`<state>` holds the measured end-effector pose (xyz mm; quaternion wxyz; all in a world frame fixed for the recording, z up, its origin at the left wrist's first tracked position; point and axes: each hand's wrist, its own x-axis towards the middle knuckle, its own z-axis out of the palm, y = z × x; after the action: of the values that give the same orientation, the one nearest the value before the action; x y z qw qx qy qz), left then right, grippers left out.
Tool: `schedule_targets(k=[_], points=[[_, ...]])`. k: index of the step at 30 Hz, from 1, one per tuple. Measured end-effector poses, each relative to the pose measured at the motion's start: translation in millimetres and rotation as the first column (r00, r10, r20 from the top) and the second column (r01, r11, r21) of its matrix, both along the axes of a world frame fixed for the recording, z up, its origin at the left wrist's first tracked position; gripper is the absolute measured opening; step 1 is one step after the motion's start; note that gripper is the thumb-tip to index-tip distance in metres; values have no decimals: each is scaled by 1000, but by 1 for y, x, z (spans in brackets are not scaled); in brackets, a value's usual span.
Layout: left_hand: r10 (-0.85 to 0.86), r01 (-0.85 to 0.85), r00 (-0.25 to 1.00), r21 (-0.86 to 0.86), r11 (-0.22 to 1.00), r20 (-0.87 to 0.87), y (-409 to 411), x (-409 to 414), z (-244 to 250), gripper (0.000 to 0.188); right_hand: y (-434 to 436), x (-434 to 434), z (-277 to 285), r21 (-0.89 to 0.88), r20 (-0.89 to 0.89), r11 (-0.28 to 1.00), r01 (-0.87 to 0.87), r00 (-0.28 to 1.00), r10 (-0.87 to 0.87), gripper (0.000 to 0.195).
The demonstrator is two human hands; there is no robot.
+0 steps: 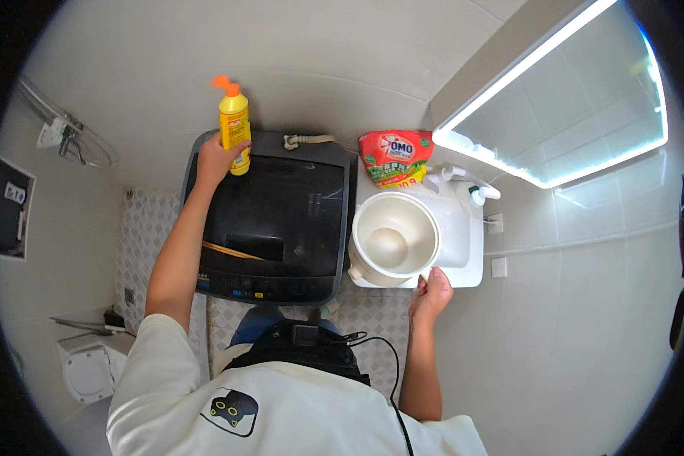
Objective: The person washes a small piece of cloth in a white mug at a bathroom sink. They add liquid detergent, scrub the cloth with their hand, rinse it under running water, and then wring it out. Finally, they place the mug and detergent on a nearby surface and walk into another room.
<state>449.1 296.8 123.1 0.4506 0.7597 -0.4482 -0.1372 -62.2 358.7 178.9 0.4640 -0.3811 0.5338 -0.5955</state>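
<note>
In my left hand [215, 157] is a yellow plastic squeeze bottle [235, 119], held upright over the back left of a black top-loading washing machine [273, 199]. The bottle's orange flip cap [222, 81] looks raised, though it is slightly blurred. My right hand [435, 292] grips the handle of a cream-coloured pot [365, 273] at the front of a white washbasin [473, 276]. The pot's mouth faces up, and its pale bottom shows inside. A pair of wooden chopsticks [232, 250] lies on the machine's lid, near its front.
A red OMO detergent bag [396, 157] leans behind the pot, beside the white faucet [453, 172]. A small pump bottle [477, 196] stands at the basin's right. The lit mirror [570, 108] juts out above. A pale hose [313, 139] lies behind the lid; a toilet [88, 373] is at left.
</note>
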Motion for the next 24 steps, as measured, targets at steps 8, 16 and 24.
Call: schedule_targets(k=[8,16,24], points=[[153,-153,988,-161,975,-9,6,10,-50,55,-9,14,0,-36,-28,999,-12,1000,11,28],[43,-42,999,-10,999,33,15,-3,-28,57,-15,22,0,10,-42,998,-55,998,56,29],[-1,-4,997,71,997,71,27,0,-21,64,-17,19,-4,25,-50,993,-117,992,119,31]])
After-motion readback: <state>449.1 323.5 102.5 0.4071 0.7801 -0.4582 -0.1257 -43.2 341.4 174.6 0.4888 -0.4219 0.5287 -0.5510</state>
